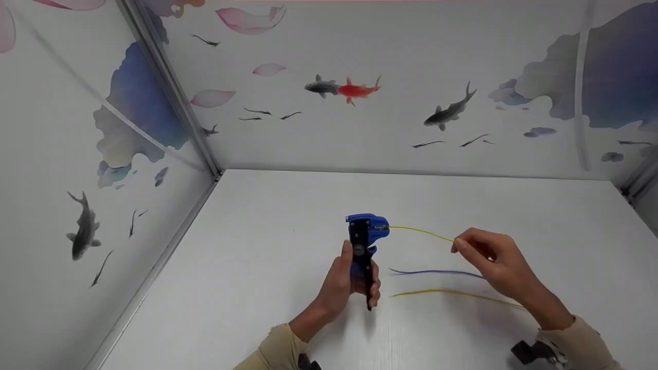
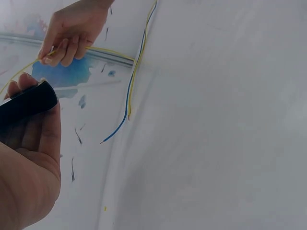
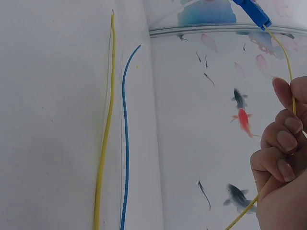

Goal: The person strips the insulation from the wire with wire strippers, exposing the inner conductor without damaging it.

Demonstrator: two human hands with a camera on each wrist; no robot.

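Note:
My left hand (image 1: 336,288) grips the handles of a blue and black wire stripper (image 1: 362,241), held upright above the white table. A yellow wire (image 1: 419,230) runs from the stripper's blue head toward the right. Between thumb and fingertips, my right hand (image 1: 496,262) pinches this wire; its tail comes out below the hand in the right wrist view. The wire's end inside the stripper's head is hidden. Below, a blue wire (image 1: 437,271) and another yellow wire (image 1: 442,291) lie on the table, both showing bare metal tips in the right wrist view.
A tiny yellow scrap (image 2: 105,208) lies on the table. White panels (image 1: 360,144) printed with fish and petals stand at the back and left of the table (image 1: 257,246), with a metal corner post (image 1: 169,87) between them.

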